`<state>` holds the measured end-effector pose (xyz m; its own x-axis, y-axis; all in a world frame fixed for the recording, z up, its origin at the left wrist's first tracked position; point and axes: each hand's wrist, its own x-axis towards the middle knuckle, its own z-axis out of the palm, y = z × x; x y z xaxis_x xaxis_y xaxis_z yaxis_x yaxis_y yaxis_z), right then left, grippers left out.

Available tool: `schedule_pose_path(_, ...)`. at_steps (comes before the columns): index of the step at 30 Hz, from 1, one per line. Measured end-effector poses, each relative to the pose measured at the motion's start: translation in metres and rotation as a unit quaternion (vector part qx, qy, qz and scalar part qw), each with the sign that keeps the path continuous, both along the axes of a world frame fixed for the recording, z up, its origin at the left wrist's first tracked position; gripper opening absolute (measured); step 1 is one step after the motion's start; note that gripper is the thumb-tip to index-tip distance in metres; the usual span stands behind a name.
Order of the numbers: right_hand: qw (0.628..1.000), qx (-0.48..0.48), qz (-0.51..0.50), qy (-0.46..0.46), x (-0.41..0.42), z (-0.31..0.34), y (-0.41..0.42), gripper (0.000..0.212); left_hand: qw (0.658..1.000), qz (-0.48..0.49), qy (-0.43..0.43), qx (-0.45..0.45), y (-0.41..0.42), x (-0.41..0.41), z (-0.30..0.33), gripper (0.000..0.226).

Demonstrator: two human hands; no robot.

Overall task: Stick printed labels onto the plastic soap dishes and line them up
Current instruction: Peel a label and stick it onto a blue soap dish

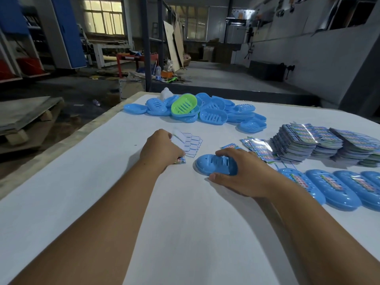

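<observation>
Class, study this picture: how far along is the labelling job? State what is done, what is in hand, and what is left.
Done: a row of labelled blue dishes lies at the right. In hand: the right hand grips an unlabelled blue dish, while the left hand holds a printed label. Left: the pile of bare dishes and the label stacks.

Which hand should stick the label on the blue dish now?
The left hand, probably. It already holds a colourful label beside the sticker sheet. The right hand is busy gripping the blue dish, steadying it on the table.
</observation>
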<state>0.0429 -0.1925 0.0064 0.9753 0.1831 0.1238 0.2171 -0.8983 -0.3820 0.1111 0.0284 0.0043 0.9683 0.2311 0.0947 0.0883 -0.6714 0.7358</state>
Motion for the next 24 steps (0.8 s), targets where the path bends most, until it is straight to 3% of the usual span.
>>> schedule_pose_path(3,1.000,0.004,-0.002,-0.002,0.000,0.000,0.000,0.072,0.999,-0.010,-0.017,-0.028,-0.001,0.002,0.001,0.024)
schedule_pose_path(8,0.997,0.068,-0.030,-0.036,0.002,0.001,0.000,0.064,0.971,-0.084,-0.064,-0.213,-0.011,-0.002,0.013,0.011)
schedule_pose_path(12,0.977,0.195,-0.045,-0.072,0.005,0.004,0.003,0.051,0.937,-0.171,-0.043,-0.301,-0.025,-0.011,0.017,0.008)
schedule_pose_path(16,0.941,0.334,-0.031,-0.040,0.006,0.005,0.008,0.032,0.918,-0.239,-0.028,-0.315,-0.035,-0.019,0.013,0.015)
schedule_pose_path(21,0.921,0.373,-0.069,-0.083,0.008,0.008,0.006,0.017,0.933,-0.203,-0.027,-0.295,-0.034,-0.019,0.018,0.010)
schedule_pose_path(24,0.917,0.376,-0.090,-0.098,0.008,0.011,0.003,0.020,0.938,-0.191,-0.027,-0.289,-0.033,-0.018,0.021,0.014)
